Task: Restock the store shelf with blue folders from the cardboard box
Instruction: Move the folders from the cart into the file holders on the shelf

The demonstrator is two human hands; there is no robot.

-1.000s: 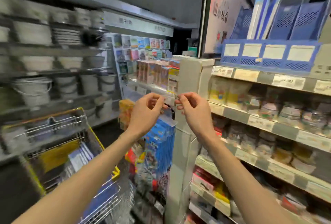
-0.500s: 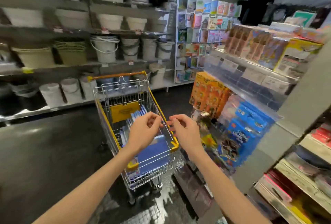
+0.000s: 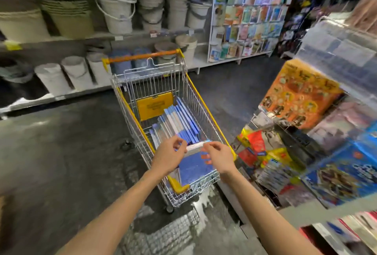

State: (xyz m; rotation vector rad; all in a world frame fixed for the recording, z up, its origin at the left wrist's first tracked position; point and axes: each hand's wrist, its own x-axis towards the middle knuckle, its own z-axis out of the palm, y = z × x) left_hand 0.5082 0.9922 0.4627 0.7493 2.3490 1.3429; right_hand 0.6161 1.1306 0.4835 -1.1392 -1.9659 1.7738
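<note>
Many blue folders (image 3: pixel 183 120) sit unshelved in our shopping cart (image 3: pixel 204 103), centre frame. Our left hand (image 3: pixel 169 156) and right hand (image 3: pixel 218 157) hover half-curled above them; we cannot tell whether they grip anything.

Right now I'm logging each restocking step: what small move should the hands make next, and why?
Probably lower both hands and close a grip on the clear-wrapped folder pack just under them. The left hand and right hand hang with curled fingers over the near end of the cart, where blue folders stand; whether they touch the pack yet is unclear.
</note>
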